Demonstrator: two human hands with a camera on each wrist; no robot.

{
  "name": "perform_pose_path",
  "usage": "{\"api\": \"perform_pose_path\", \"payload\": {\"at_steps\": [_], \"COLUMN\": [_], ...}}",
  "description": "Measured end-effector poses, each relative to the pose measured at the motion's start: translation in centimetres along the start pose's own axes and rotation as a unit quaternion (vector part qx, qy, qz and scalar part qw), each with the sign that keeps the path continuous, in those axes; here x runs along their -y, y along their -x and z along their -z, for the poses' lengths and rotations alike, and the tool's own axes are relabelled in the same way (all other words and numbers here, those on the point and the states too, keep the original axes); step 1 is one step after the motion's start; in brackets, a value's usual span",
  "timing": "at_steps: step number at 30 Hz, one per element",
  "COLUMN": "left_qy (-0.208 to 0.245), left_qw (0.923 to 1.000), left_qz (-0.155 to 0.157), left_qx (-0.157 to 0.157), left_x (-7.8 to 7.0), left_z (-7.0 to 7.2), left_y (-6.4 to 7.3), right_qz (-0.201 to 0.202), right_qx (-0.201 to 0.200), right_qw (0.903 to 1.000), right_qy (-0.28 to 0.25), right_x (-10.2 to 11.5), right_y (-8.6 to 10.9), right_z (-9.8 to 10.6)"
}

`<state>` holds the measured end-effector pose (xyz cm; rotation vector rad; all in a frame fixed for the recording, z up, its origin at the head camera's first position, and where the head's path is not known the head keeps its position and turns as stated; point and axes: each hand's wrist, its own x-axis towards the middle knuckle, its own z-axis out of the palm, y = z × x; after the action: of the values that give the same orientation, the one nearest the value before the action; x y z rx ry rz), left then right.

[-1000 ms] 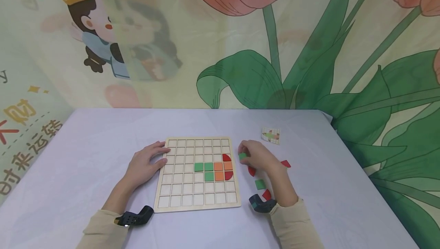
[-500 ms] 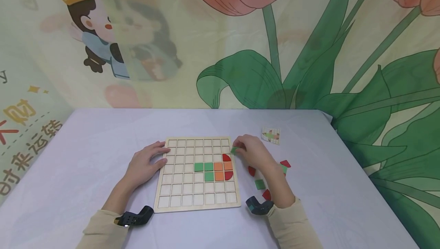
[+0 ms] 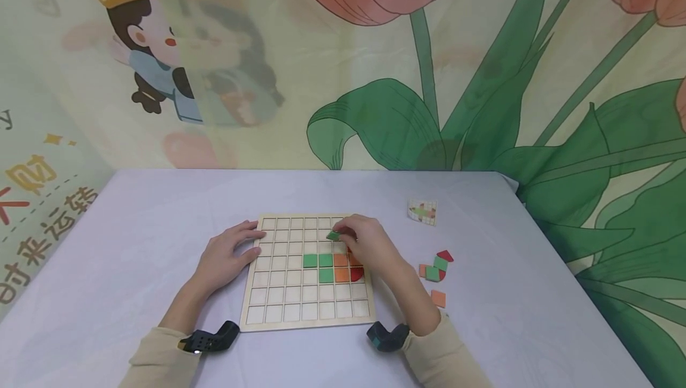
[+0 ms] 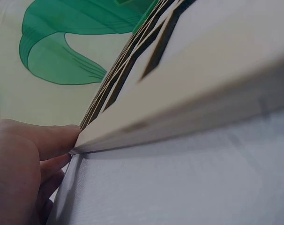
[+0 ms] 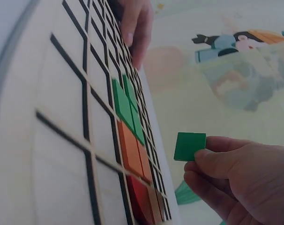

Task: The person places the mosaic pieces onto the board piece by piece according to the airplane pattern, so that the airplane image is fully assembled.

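A wooden grid board [image 3: 308,327] lies on the table in the head view. My left hand [image 3: 225,257] rests at its left edge, fingers extended and touching the rim. Over the board's upper right part, my right hand [image 3: 370,242] pinches a green square tile [image 3: 333,235] between thumb and fingers. The right wrist view shows this green tile [image 5: 190,146] held tilted, clear of the board. Green tiles [image 3: 318,260], orange tiles [image 3: 341,267] and a red rounded tile [image 3: 356,274] sit in the grid. My right hand partly covers the tiles at the right edge.
Loose red, green and orange tiles, among them a green tile [image 3: 432,274] and an orange tile [image 3: 438,299], lie right of my right forearm. A small picture card [image 3: 422,212] lies farther back. A printed cloth [image 3: 268,138] hangs behind the table.
My right hand has carried the green tile leftward from beside the board to above its grid. Loose tiles right of the forearm have come into view. My left hand has stayed still.
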<state>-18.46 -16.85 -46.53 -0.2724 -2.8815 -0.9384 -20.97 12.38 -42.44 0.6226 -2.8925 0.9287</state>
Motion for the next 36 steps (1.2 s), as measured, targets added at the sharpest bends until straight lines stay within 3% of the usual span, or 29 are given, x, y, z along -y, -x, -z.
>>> {"api": "perform_pose_path", "payload": {"at_steps": [15, 36], "left_qy": [0.011, 0.003], "left_qw": [0.9999, 1.0000], "left_qz": [0.002, 0.003], "left_qx": [-0.002, 0.000], "left_x": [0.0, 0.1], "left_z": [-0.1, 0.0], "left_y": [0.0, -0.1], "right_qz": [0.072, 0.057], "right_qx": [0.014, 0.038], "right_qw": [0.9958, 0.9968], "right_qy": [-0.055, -0.040], "right_x": [2.8, 3.5], "right_y": [0.5, 0.5], "right_z": [-2.9, -4.6]}}
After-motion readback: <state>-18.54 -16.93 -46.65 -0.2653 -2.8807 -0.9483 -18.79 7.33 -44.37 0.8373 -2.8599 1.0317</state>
